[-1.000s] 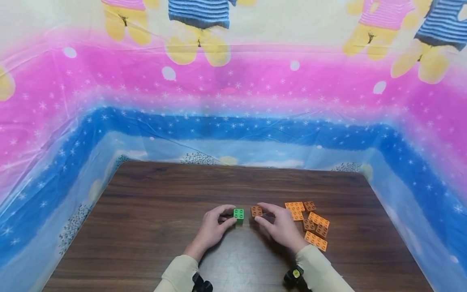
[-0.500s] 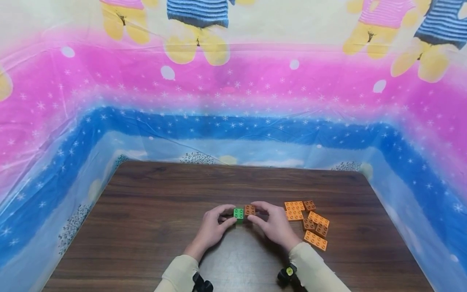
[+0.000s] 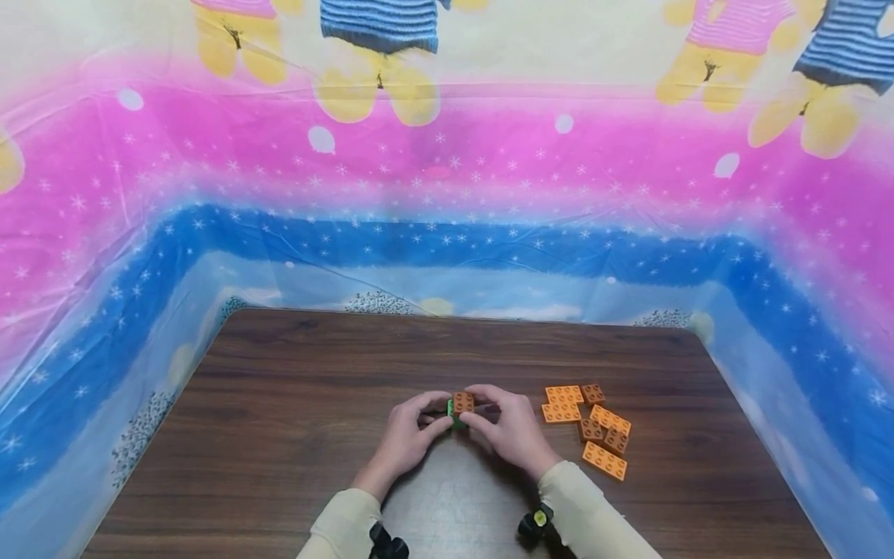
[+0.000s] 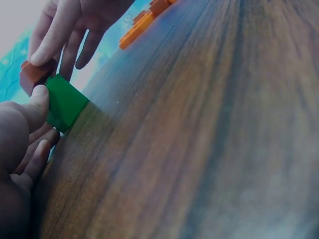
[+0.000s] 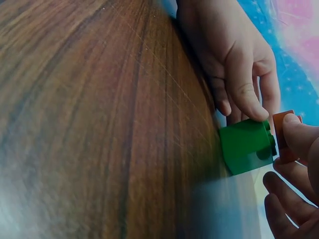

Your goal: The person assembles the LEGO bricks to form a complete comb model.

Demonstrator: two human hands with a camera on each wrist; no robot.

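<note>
Right wrist view: we see the left hand pinching the green block upright on the table, presumably to steady it; the right hand pinches the brown brick just above its studded top, apparently for alignment. We note smooth green sides and a shorter, four-studded brick.

Bare hands here, left hand and right hand both. Outfit-wise it's long pale cream sleeves: left sleeve and right sleeve look plain and kinda loose, with soft creases toward the wrists. The left wrist camera is a chunky black thing with rounded lumps; the right wrist camera is black too, plus a little round yellow-green spot. Finer details are too small to read, tbh.
</note>
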